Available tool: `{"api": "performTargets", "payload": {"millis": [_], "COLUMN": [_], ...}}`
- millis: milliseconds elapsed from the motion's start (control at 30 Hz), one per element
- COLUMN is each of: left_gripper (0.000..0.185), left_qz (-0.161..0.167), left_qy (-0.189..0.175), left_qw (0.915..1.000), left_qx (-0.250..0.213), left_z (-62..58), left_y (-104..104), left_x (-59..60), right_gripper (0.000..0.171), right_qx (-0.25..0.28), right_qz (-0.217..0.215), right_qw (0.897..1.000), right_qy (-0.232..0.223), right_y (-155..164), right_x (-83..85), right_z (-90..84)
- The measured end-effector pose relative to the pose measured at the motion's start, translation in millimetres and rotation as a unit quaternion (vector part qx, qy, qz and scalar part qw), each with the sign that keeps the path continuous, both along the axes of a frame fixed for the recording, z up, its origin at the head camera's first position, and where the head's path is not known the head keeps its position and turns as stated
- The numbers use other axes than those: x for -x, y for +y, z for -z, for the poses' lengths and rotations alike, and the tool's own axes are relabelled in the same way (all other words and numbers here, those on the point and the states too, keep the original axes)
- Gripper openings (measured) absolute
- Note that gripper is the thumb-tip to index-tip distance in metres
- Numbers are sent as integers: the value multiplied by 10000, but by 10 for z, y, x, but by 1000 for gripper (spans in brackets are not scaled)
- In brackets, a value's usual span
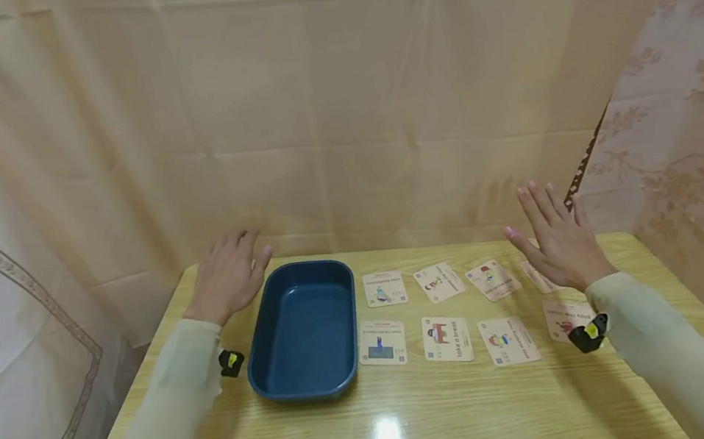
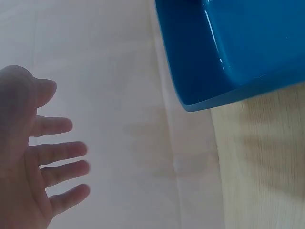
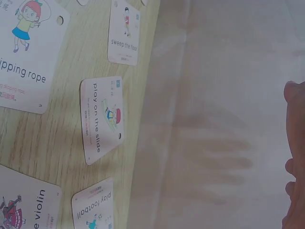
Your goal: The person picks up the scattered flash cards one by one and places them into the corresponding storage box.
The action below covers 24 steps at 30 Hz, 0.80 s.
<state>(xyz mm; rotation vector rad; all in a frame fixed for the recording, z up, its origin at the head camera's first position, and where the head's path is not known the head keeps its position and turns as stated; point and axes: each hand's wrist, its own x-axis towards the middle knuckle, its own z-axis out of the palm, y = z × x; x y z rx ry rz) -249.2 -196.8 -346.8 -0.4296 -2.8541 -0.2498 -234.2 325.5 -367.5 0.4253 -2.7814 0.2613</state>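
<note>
**Both hands raised and open over a table with a blue tray and picture cards**

Head view: seen from above, a wooden table with a dark blue tray on its left part, nothing visible inside. To the right of the tray, two rows of picture cards, lying flat and apart from each other. Left hand held above the far left corner of the table, just beside the tray's far left rim, fingers straight and a little apart, holding nothing. Right hand lifted above the far right cards, fingers straight and spread, also holding nothing; one card partly hidden under it. Pale long sleeves on both arms, a small black device at each wrist. Beige curtain behind and at the sides.

Left wrist view: left hand at the lower left, fingers extended and separated, slightly blurred, touching nothing. Corner of the blue tray at the upper right, resting on the table, well apart from the fingers.

Right wrist view: only the edge of the right hand at the right border, finger position not readable here. On the table, cards reading "play on the slide", "sweep the floor" and "play football", all apart from the hand.
</note>
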Motion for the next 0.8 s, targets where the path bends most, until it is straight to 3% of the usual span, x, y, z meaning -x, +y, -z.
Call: {"api": "performTargets", "payload": {"millis": [233,367,500,667,800], "left_gripper": [49,47,47,52,55], "left_qz": [-4,31,210,386,400], "left_qy": [101,-329,-577,-985,-1429], "left_qw": [9999,9980,9905,9704,9421], "left_qx": [-18,-545,-1226,-2169,-3007], "left_z": [73,130,220,396,579], "left_y": [-6,-39,-99,-218,-315], "left_x": [-4,-7,-8,-16,-44], "right_gripper": [77,77,77,77,76], "right_qx": [-22,-9,34,95,101], "right_qz": [-8,-15,-37,-51,-56], "right_qw": [10000,10000,9999,9998,9998], "right_qy": [-48,-87,-111,-136,-139], "right_y": [3,1,-1,3,8], "right_x": [-8,-6,-14,-29,-35], "right_z": [9,8,11,23,38]}}
